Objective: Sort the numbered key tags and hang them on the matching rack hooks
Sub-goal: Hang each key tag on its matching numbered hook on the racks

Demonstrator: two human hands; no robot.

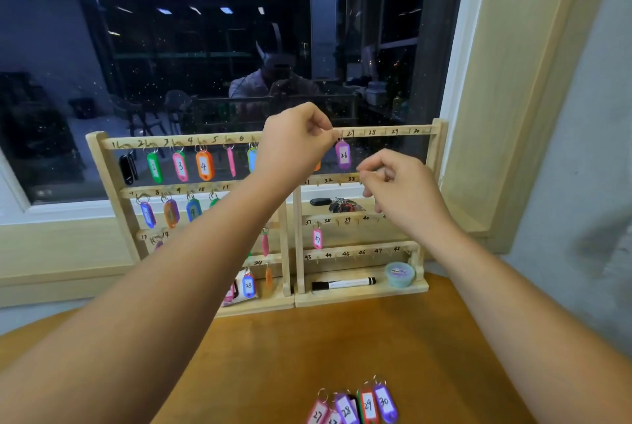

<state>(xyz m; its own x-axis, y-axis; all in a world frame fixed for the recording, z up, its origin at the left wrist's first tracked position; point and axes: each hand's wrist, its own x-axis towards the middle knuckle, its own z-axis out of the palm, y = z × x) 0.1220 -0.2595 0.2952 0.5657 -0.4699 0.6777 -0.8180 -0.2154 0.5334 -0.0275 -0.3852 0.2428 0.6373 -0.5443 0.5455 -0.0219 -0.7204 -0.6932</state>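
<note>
While tag 26 (343, 154) hangs under left fingers (323, 127) pinching its ring (340, 141) | right fingers (370, 174) clenched beside it

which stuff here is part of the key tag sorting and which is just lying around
Job: rack, tag 26 pinched by the left hand, tags 27 to 30 on the table.
Lying about: black marker, small tub, bunch of keys.

Bare forearms (191, 273), bare wrists (441, 218)
</note>
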